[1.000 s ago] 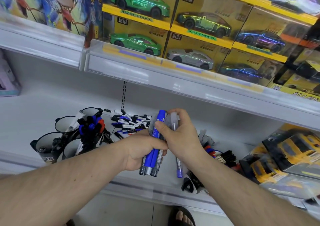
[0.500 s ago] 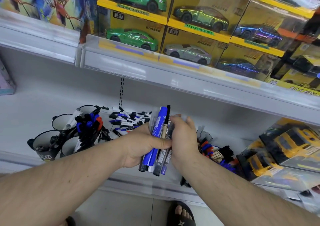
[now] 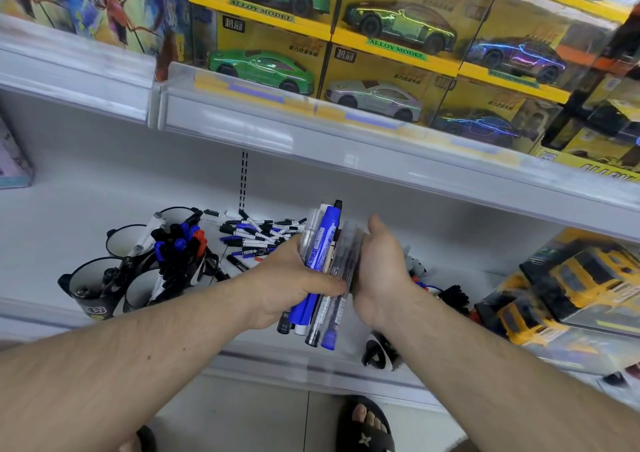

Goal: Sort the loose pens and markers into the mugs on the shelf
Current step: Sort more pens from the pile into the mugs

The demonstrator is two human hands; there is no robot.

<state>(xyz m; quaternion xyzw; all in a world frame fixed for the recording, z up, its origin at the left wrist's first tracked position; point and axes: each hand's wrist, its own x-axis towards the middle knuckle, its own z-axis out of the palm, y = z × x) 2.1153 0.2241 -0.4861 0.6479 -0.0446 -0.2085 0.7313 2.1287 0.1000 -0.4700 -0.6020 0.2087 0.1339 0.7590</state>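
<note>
**Bundle upright in my left hand, mugs off to my left**

Head view: my left hand [image 3: 294, 278] is wrapped around a bundle of pens and markers [image 3: 323, 268], fingers curled at the far side and thumb across the near side. The bundle stands nearly upright, tilted a little away from me, caps at the top and butt ends hanging out below my palm. The fat blue marker [image 3: 320, 254] sits in the middle of it, with clear-barrelled pens on either side. My right hand [image 3: 381, 271] is flat and open against the bundle's right side, pressing and squaring it; it grips nothing of its own.

The mugs [image 3: 138, 271] stand on the white shelf [image 3: 69, 202] to the left of the bundle and a little farther back, clustered together. One is already crowded with blue, black and red markers; the others look less full. A loose heap of markers [image 3: 256, 233] lies flat on the shelf between the mugs and my hands, just behind my left knuckles.

So the target lies on my left hand's side, and that is the nearer hand. Since the bundle's axis is already close to vertical, I judge it needs only a sideways carry and a lowering, butt ends first, into a mug.
</note>
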